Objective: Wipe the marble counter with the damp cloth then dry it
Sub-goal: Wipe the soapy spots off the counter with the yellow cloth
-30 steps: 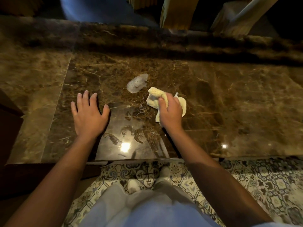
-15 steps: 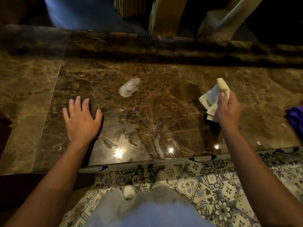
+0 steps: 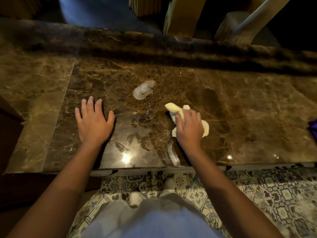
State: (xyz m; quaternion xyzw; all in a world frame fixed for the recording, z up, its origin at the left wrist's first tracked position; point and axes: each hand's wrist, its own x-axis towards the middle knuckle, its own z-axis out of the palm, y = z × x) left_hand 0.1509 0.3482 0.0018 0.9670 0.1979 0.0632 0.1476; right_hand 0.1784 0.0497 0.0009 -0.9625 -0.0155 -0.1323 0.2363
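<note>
A brown marble counter [image 3: 248, 103] fills the middle of the view. My right hand [image 3: 188, 129] presses a crumpled pale yellow cloth [image 3: 173, 108] onto it, fingers closed over the cloth, whose ends stick out past the hand. A small whitish foamy patch [image 3: 143, 90] lies on the marble just up and left of the cloth, apart from it. Wet streaks shine on the marble between my hands. My left hand [image 3: 93, 122] rests flat on the counter, fingers spread, holding nothing.
A purple cloth [image 3: 313, 128] peeks in at the right edge of the counter. A raised marble ledge [image 3: 154, 42] runs along the back. Yellow drapes [image 3: 181, 14] hang behind it. Patterned floor tiles [image 3: 274, 194] lie below the counter's front edge.
My right hand swept the cloth out to the right, lifted off the marble, then came back left and down onto the counter near the foamy patch. My left hand stayed put.
</note>
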